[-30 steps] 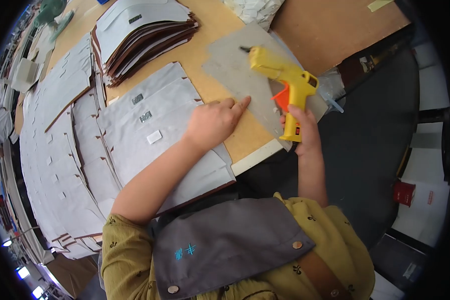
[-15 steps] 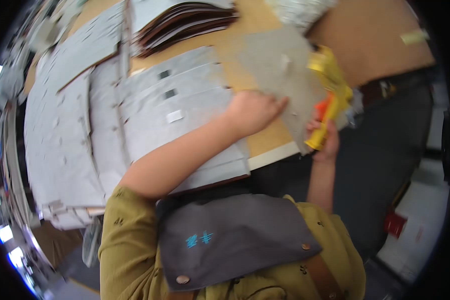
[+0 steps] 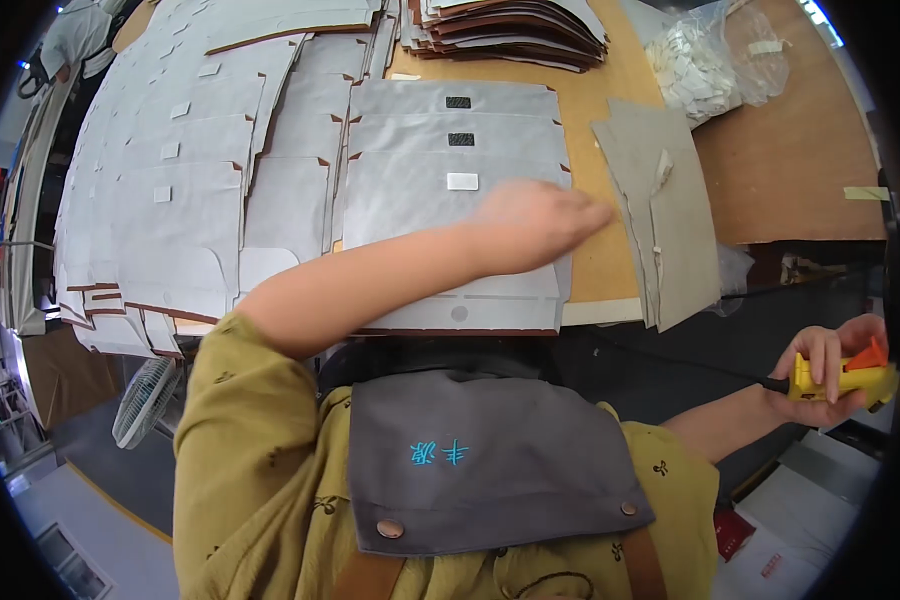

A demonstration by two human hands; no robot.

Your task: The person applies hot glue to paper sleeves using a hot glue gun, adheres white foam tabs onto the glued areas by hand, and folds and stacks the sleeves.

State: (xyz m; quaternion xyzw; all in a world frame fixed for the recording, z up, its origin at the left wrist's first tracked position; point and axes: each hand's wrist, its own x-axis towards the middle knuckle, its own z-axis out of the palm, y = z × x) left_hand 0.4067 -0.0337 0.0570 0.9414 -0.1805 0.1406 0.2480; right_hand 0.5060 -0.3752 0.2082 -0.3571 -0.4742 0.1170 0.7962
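My left hand (image 3: 545, 225), blurred and with its fingers drawn together, is over the right side of the grey sheets (image 3: 410, 190); whether it holds something is too smeared to tell. On those sheets are two dark patches (image 3: 460, 140) and a white rectangle (image 3: 462, 181). Far to the right, beyond the table edge, my right hand (image 3: 825, 375) is wrapped round a yellow glue gun (image 3: 845, 378) with an orange trigger. A black cord runs from the gun towards the left.
Brown-edged pieces (image 3: 510, 35) are stacked at the back. Grey boards (image 3: 670, 210) lie right of the sheets, below a plastic bag of white pieces (image 3: 695, 70). More overlapping sheets (image 3: 180, 180) cover the left side. A fan (image 3: 147, 400) stands at lower left.
My right hand has carried the glue gun from over the grey boards out to the far right and lower down. The view has turned. My left hand remains near the sheets' right edge.
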